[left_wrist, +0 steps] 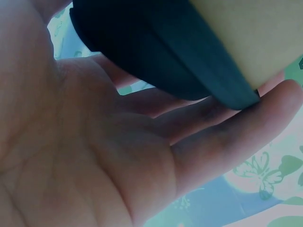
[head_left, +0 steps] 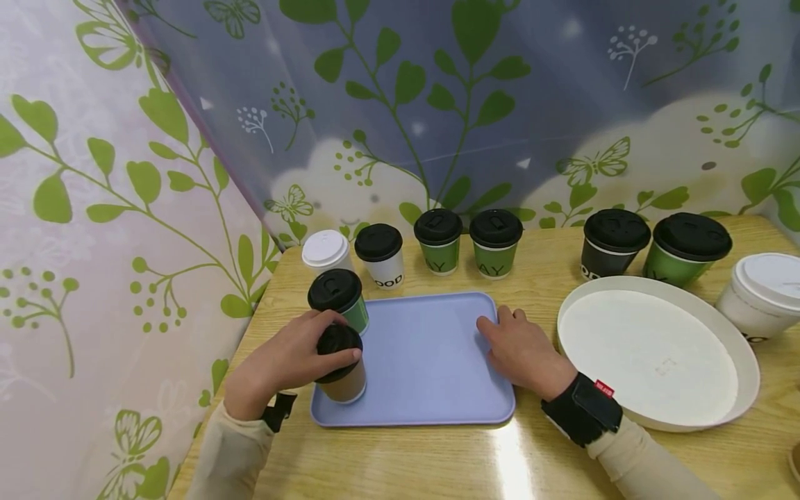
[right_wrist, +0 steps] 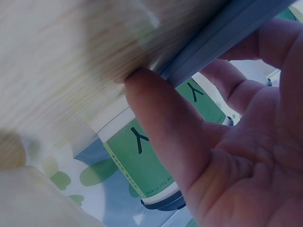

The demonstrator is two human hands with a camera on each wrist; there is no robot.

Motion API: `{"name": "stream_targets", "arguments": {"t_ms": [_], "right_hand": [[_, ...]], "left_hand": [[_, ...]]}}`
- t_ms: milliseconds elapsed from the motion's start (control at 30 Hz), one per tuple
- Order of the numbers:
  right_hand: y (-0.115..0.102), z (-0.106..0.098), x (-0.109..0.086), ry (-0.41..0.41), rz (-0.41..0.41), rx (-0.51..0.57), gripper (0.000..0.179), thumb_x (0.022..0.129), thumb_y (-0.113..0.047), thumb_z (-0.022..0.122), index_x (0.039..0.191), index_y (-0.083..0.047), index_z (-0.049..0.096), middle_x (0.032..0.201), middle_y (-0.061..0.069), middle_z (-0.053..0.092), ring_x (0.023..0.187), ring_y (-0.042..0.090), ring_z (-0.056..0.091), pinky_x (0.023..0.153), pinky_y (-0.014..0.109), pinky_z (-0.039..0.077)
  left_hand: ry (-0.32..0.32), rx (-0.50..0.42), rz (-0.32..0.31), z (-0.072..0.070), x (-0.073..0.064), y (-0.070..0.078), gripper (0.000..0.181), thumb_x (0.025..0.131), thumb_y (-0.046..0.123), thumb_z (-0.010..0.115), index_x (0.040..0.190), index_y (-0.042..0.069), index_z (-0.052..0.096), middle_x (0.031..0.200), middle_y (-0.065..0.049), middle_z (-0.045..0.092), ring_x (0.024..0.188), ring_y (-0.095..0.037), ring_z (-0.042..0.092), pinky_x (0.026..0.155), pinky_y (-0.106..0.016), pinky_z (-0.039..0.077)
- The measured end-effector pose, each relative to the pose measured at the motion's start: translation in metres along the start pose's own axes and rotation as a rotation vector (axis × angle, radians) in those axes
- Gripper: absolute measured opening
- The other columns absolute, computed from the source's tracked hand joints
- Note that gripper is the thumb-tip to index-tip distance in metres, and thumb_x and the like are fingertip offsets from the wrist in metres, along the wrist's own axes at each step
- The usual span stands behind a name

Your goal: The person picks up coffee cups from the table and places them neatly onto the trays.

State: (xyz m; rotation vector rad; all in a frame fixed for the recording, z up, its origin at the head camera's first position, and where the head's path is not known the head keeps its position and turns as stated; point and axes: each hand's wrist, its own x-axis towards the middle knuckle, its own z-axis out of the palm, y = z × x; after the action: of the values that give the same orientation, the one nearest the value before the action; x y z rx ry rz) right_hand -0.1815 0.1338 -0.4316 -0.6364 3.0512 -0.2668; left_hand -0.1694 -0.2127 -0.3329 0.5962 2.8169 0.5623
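My left hand (head_left: 300, 351) grips a brown paper cup (head_left: 346, 391) by its black lid, from above, at the front left of the lavender tray (head_left: 431, 361). In the left wrist view, the dark lid (left_wrist: 142, 47) crosses the fingers; the fingertips are partly hidden behind it. Just behind stands a green cup with a black lid (head_left: 335, 290) at the tray's left edge. My right hand (head_left: 519, 351) holds the tray's right rim. The right wrist view shows digits on either side of the tray edge (right_wrist: 213, 52), with one fingertip down at the wooden table.
Along the wall stand several lidded cups: a white-lidded one (head_left: 326, 250), a black-lidded white one (head_left: 379, 257), and two green ones (head_left: 437, 239) (head_left: 496, 243). A round white tray (head_left: 644, 354) lies to the right, with a black cup (head_left: 614, 243), green cup (head_left: 684, 250) and white cup (head_left: 762, 295) beyond it.
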Motion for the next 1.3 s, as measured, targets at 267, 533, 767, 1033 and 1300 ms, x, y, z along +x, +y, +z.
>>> {"name": "stream_targets", "arguments": {"t_ms": [267,533,767,1033,1300], "right_hand": [[0.0001,0.0008,0.0002,0.01,-0.002,-0.002,0.023,0.095,-0.009,0.068,0.117,-0.006,0.061,0.097,0.02,0.053,0.079,0.031,0.049,0.058,0.041,0.047],[-0.0002,0.0002,0.0002,0.006,-0.001,0.006,0.023,0.095,-0.009,0.069,0.116,-0.007,0.061,0.098,0.02,0.054,0.079,0.032,0.049,0.058,0.041,0.047],[0.0,-0.0009,-0.0002,-0.006,-0.001,0.01,0.025,0.095,-0.01,0.069,0.119,-0.006,0.061,0.101,0.021,0.054,0.081,0.033,0.05,0.059,0.042,0.048],[0.0005,-0.0008,-0.0008,-0.008,-0.005,0.01,0.025,0.095,-0.01,0.069,0.118,-0.006,0.061,0.101,0.021,0.054,0.082,0.033,0.05,0.059,0.042,0.048],[0.0004,-0.0007,0.0015,-0.041,0.016,0.01,0.027,0.097,-0.012,0.068,0.123,-0.007,0.061,0.104,0.022,0.054,0.084,0.033,0.051,0.062,0.042,0.049]], "left_hand": [[-0.013,0.002,0.006,0.0003,0.0002,0.0012,0.055,0.094,0.052,0.071,0.128,0.009,0.065,0.123,-0.015,0.063,0.11,-0.03,0.062,0.092,-0.05,0.051],[-0.001,0.003,-0.003,0.0,0.0001,-0.0012,0.055,0.095,0.051,0.071,0.128,0.008,0.065,0.125,-0.015,0.064,0.111,-0.03,0.062,0.093,-0.05,0.051],[-0.016,-0.006,-0.003,0.0006,0.0013,-0.0025,0.056,0.095,0.051,0.071,0.129,0.007,0.065,0.123,-0.015,0.063,0.109,-0.029,0.063,0.091,-0.049,0.052],[-0.033,-0.006,-0.007,0.0009,0.0013,-0.0005,0.056,0.094,0.05,0.072,0.128,0.007,0.064,0.12,-0.013,0.064,0.105,-0.026,0.063,0.09,-0.047,0.052],[-0.028,-0.006,0.0,0.0003,0.0016,-0.0008,0.056,0.094,0.049,0.073,0.127,0.005,0.064,0.118,-0.012,0.064,0.104,-0.026,0.063,0.089,-0.047,0.052]]}}
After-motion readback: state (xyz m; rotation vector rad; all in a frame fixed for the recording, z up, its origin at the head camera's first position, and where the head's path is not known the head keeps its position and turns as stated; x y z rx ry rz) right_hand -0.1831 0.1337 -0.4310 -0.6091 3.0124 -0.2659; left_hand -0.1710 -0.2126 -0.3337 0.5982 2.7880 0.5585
